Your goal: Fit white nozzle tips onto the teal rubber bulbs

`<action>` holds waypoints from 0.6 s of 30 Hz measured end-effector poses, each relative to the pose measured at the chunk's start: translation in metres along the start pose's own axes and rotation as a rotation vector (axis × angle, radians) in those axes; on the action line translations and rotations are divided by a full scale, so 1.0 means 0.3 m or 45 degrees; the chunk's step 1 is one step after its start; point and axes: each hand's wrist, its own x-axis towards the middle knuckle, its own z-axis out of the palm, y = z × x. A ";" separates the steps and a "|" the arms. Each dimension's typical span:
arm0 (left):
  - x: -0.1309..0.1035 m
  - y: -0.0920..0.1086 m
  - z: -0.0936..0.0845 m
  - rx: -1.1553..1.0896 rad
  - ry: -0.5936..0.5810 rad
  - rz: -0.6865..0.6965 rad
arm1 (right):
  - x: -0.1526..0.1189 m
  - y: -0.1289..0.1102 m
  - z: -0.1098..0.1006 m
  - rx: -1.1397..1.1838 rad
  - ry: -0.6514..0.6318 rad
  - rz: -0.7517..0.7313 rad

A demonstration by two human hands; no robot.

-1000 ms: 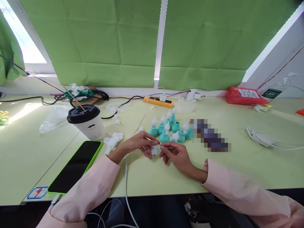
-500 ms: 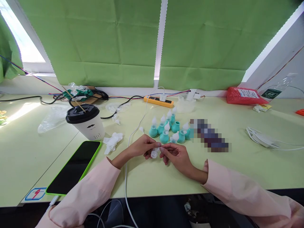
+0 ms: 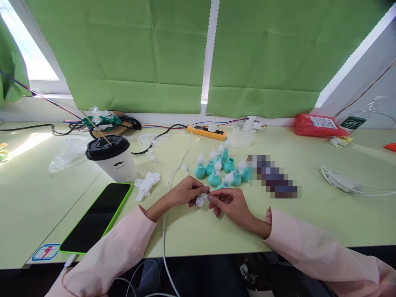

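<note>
Close together over the table's middle, my two hands meet at a small translucent plastic piece [image 3: 200, 201]. My left hand [image 3: 188, 192] has its fingers closed around that piece from the left. My right hand [image 3: 228, 201] pinches at its right end, where the fingertips hide the contact. Just beyond them stand several teal bulbs, most with clear pointed tips, such as one teal bulb [image 3: 199, 170] at the left. Another teal bulb [image 3: 229, 166] has an open top and no tip. One more bulb is partly hidden behind my right hand.
A lidded paper cup [image 3: 119, 165] and a phone [image 3: 99, 216] lie left, near crumpled tissue [image 3: 147, 185]. A white cable [image 3: 164, 235] crosses under my left wrist. Behind sits an orange power strip [image 3: 206, 132]; a red package [image 3: 320, 125] and coiled white cable [image 3: 340, 181] are right.
The plastic piece has shifted and tilted slightly to the left between my fingers. My right hand has dropped a little, showing more of the bulb behind it.
</note>
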 end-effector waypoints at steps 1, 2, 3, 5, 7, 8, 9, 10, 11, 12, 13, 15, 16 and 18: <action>0.000 -0.001 0.000 0.017 0.013 0.008 | -0.001 0.000 0.000 0.005 0.000 -0.003; -0.001 -0.001 0.000 0.032 0.024 0.014 | -0.001 -0.001 0.001 0.007 0.003 -0.006; -0.002 0.000 0.000 0.043 0.029 0.019 | -0.002 -0.001 0.001 0.007 0.008 -0.009; -0.005 0.004 0.001 0.050 0.022 0.033 | -0.002 -0.002 0.001 0.001 0.024 -0.015; -0.008 0.008 0.001 0.049 0.004 0.047 | -0.003 -0.003 0.001 0.002 0.030 -0.021; -0.009 0.010 0.001 0.049 -0.001 0.053 | -0.003 -0.004 0.001 0.006 0.031 -0.022; -0.010 0.011 0.002 0.051 0.001 0.056 | -0.003 -0.005 0.001 0.009 0.029 -0.021; -0.009 0.012 0.002 0.056 0.006 0.057 | -0.003 -0.006 0.001 0.013 0.026 -0.019; -0.009 0.012 0.002 0.061 0.009 0.056 | -0.003 -0.007 0.000 0.015 0.024 -0.017; -0.008 0.012 0.001 0.066 0.009 0.057 | -0.004 -0.008 0.000 0.015 0.022 -0.016; -0.008 0.012 0.001 0.070 0.005 0.059 | -0.004 -0.008 0.000 0.015 0.023 -0.018; -0.007 0.012 0.000 0.074 -0.001 0.068 | -0.004 -0.008 0.000 0.016 0.024 -0.023; -0.008 0.013 0.000 0.076 -0.003 0.074 | -0.004 -0.008 0.000 0.016 0.025 -0.026; -0.010 0.016 0.001 0.085 0.002 0.085 | -0.003 -0.005 0.000 0.018 0.031 -0.028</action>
